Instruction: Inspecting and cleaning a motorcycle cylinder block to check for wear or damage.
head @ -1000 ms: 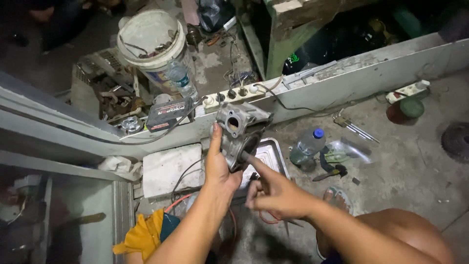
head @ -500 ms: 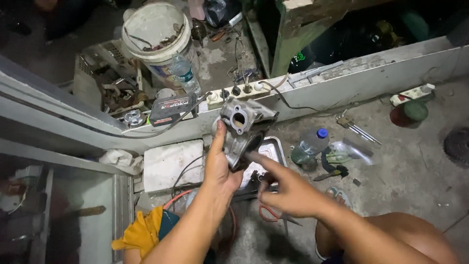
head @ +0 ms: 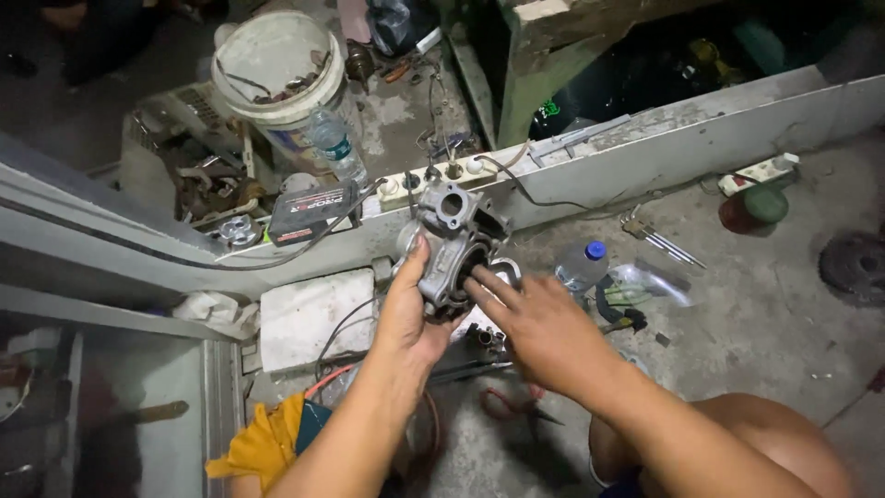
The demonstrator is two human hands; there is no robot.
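Left hand grips metal engine part (grey casting); right hand fingertips touching.

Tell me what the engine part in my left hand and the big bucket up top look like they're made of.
The engine part, held by the left hand with the right hand reaching its fingers into its bore: probably cast metal, likely aluminium, judging by its dull grey, rough matte surface and thick moulded flanges. The bucket: apparently plastic, with smooth off-white walls and a thin rolled rim, grimy and scuffed.
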